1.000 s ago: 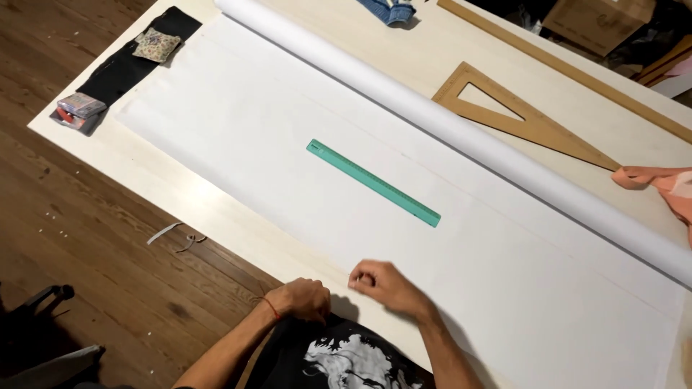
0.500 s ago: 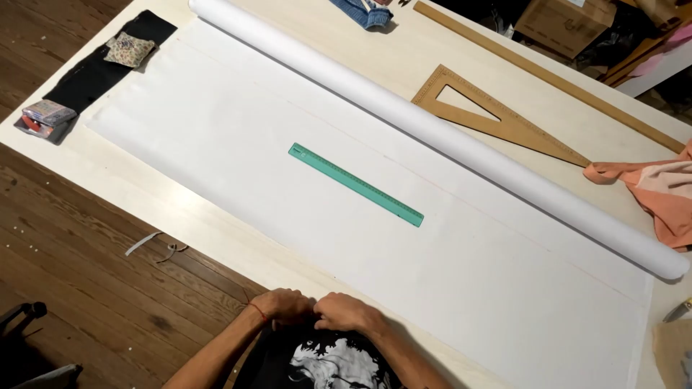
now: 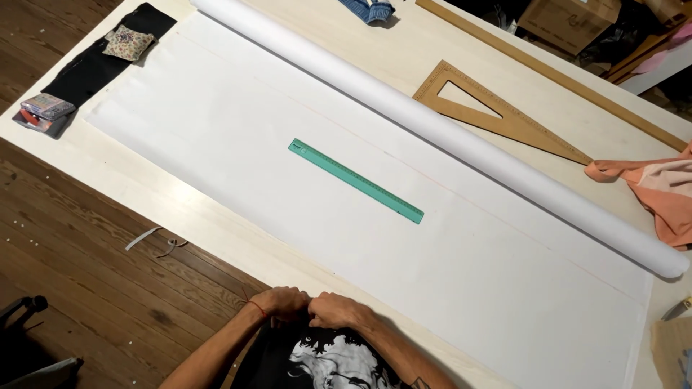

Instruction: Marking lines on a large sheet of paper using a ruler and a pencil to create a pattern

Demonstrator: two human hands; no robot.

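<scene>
Hands meet at the near table edge: left hand point(image 3: 282, 302) and right hand point(image 3: 337, 311) curled, knuckles touching, any held item hidden. Flat green plastic ruler point(image 3: 355, 180) lies well beyond them on unrolled white paper sheet point(image 3: 216, 122).

White paper sheet point(image 3: 303, 94), white paper roll point(image 3: 432, 130) on pale cream tabletop point(image 3: 130, 180). Teal ruler point(image 3: 355, 181) mid-sheet. Tan wooden set square point(image 3: 504, 115) and long tan straightedge point(image 3: 548, 72) toward far edge. Peach-and-salmon cloth point(image 3: 656, 191) at right edge. Black fabric strip point(image 3: 94, 65) at left corner, floral pincushion point(image 3: 127, 42) on it. Blue denim piece point(image 3: 367, 10) at far edge.
</scene>
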